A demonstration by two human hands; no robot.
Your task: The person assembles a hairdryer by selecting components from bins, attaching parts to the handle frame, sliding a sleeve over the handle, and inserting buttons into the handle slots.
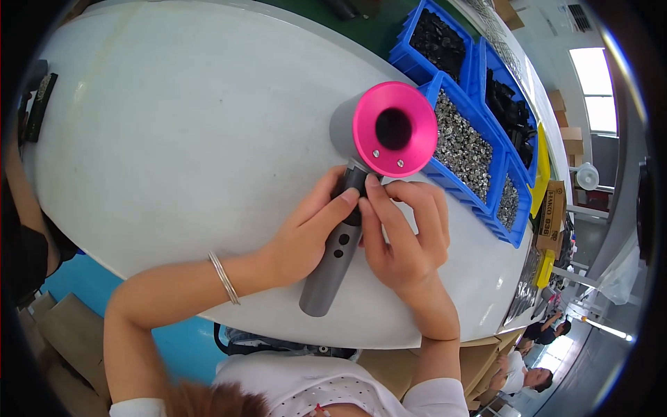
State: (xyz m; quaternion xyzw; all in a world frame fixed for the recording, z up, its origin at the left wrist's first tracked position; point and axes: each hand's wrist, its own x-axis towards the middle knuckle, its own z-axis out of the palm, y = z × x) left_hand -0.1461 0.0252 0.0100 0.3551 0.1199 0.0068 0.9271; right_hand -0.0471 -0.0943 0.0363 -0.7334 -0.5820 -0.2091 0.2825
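Observation:
A grey hair dryer [342,131] lies on the white table in front of me, its bright pink round end facing up with a dark hole in the middle. Two small silver screw-like spots show on the pink face. Its grey handle, with two black buttons, points down toward me. My left hand [295,247] is closed around the upper handle, thumb pressed on the black section near the neck. From the other side my right hand [410,247] pinches at the same black section with thumb and forefinger. Anything small between those fingertips is hidden.
Right of the hair dryer stand blue bins: one of small silver parts [462,142], a smaller silver-filled one [508,201], and two of black parts [438,42]. Beyond are a cardboard box [552,215] and yellow trays [545,269]. Another person's arm [24,201] rests at far left.

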